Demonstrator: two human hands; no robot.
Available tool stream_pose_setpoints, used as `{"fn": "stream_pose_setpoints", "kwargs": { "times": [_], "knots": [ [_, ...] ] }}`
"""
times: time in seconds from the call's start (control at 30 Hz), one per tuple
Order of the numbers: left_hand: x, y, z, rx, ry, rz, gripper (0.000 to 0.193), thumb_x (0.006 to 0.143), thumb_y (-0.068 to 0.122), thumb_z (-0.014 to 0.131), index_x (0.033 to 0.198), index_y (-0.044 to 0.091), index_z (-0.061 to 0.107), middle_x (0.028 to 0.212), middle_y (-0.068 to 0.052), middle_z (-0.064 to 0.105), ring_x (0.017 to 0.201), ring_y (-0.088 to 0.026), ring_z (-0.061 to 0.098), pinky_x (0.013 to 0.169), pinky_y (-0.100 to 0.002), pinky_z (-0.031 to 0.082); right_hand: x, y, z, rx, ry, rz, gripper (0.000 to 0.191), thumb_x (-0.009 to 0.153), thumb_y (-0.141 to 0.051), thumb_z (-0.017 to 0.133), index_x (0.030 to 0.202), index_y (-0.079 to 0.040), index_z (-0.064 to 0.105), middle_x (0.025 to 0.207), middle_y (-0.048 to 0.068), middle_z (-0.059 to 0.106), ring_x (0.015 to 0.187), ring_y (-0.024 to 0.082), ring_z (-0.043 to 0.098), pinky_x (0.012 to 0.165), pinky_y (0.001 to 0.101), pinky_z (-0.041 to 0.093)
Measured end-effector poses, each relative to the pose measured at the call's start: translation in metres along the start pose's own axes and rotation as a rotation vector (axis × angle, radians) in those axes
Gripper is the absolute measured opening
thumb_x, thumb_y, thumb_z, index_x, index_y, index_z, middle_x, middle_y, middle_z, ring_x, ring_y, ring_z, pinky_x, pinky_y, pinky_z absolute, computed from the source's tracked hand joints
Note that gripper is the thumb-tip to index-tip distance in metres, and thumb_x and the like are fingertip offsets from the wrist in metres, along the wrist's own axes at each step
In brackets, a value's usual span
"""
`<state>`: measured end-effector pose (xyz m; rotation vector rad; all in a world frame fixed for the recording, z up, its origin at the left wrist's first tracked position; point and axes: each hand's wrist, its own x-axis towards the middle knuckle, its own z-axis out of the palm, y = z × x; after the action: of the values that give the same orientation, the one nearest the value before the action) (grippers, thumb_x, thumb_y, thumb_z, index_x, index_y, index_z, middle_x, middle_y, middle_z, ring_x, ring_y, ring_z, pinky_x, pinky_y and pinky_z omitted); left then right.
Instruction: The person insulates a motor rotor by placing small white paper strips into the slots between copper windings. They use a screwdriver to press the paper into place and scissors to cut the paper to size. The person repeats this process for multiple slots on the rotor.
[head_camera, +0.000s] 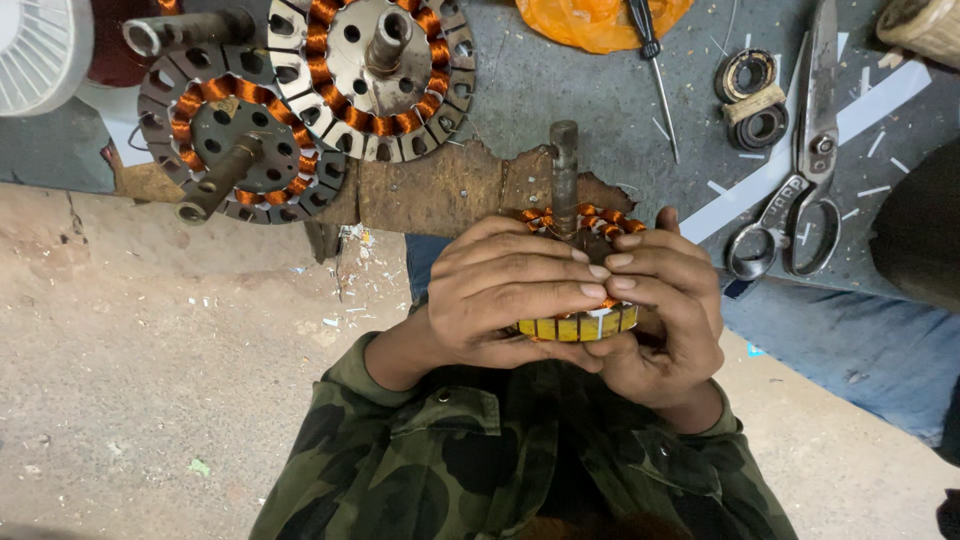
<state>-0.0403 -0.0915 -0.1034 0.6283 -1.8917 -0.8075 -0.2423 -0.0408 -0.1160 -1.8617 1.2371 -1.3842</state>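
Copper coils, bright orange, ring the little motor core that both hands are wrapped around, held close over the lap just below the edge of the workbench. Left hand is curled over the top and front, fingers closed and lying across the winding; right hand cups it from the other side, fingers closed too, tips meeting the left ones in the middle. A dull steel shaft sticks straight up out of the grip.

For doing this bit well, I'd say keep the core braced against both palms and push with the finger pads, not the nails, since the wire's coating probably scratches easily. Hard to see exactly what the fingertips are pressing on, they cover most of it.

Textures: yellowish slot paper shows along the bottom rim, and the stacked metal looks ridged. Up on the bench two more wound cores lie flat, grey toothed discs with the same orange coils and stubby shafts. Worn heavy scissors sit off to the right, a thin screwdriver beside an orange plastic bag, and a couple of bearings. Bench surface is scuffed grey with a ragged, rusty edge.
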Motion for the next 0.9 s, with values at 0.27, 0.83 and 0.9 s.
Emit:
{"fn": "stream_pose_setpoints", "kwargs": {
  "times": [0.27, 0.83, 0.9],
  "knots": [
    [-0.005, 0.004, 0.001, -0.014, 0.048, 0.037, 0.056, 0.081, 0.038, 0.096, 0.122, 0.010, 0.070, 0.118, -0.004, 0.074, 0.116, -0.024, 0.071, 0.101, -0.037, 0.056, -0.009, -0.005, -0.002, 0.025, 0.002, 0.046, 0.041, 0.100, -0.037, 0.072, 0.118, -0.003, 0.061, 0.122, 0.015, 0.064, 0.120, 0.028, 0.064, 0.125, 0.0480, 0.043],
    [-0.016, 0.032, -0.007, -0.123, 0.308, -0.215, 0.050, 0.078, 0.004, 0.092, 0.123, 0.009, 0.073, 0.114, -0.004, 0.075, 0.107, -0.020, 0.067, 0.101, -0.034, 0.052, 0.071, -0.002, 0.009, -0.921, 0.032, -0.044, 0.012, 0.096, -0.011, 0.078, 0.103, -0.001, 0.076, 0.097, 0.016, 0.065, 0.090, 0.036, 0.065, 0.078, 0.0458, 0.052],
    [-0.012, 0.038, -0.011, -0.078, 0.280, -0.216, 0.050, 0.079, 0.006, 0.092, 0.125, 0.011, 0.072, 0.114, -0.004, 0.074, 0.108, -0.021, 0.066, 0.099, -0.034, 0.052, 0.071, 0.002, 0.011, -0.928, 0.016, -0.027, 0.009, 0.096, -0.010, 0.079, 0.100, -0.002, 0.075, 0.094, 0.016, 0.065, 0.085, 0.036, 0.065, 0.074, 0.0467, 0.053]
  ]
}}
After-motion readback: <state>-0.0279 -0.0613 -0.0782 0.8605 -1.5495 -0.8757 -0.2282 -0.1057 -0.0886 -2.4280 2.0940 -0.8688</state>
